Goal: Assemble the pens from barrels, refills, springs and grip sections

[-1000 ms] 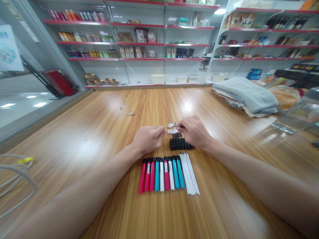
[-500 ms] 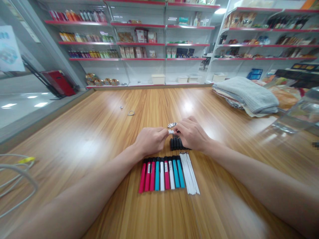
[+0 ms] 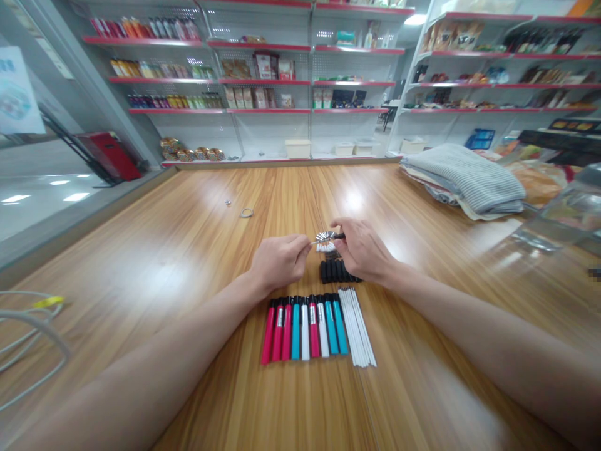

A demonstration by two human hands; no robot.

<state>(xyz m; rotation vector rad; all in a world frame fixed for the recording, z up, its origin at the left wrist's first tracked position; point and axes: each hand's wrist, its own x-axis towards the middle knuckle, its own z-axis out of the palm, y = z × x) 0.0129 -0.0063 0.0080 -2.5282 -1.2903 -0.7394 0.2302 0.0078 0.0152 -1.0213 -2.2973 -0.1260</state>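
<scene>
My left hand (image 3: 282, 260) is closed in a pinch, with a thin pale piece (image 3: 313, 243) sticking out from its fingertips toward the right. Facing it, my right hand (image 3: 364, 250) pinches a small black piece (image 3: 339, 236) between thumb and fingers. Below and between the fingertips lie a fan of small silvery metal parts (image 3: 325, 236) and a row of small white parts (image 3: 323, 248). Short black tubes (image 3: 332, 271) lie just under my right hand. Nearer me is a row of pink, blue and white pen barrels (image 3: 305, 329), beside several white pen refills (image 3: 359, 329).
A thin ring (image 3: 246, 213) and a tiny shiny bit (image 3: 228, 202) lie farther left on the wooden table (image 3: 225, 388). Folded cloth (image 3: 464, 178) and a clear container (image 3: 558, 216) stand at right. Looped cable (image 3: 32, 332) is at left, stocked shelves (image 3: 263, 81) behind.
My right fingers have lifted off the white parts and now show the black piece. My left hand has shifted slightly, and the thin pale piece shows at its fingertips.
</scene>
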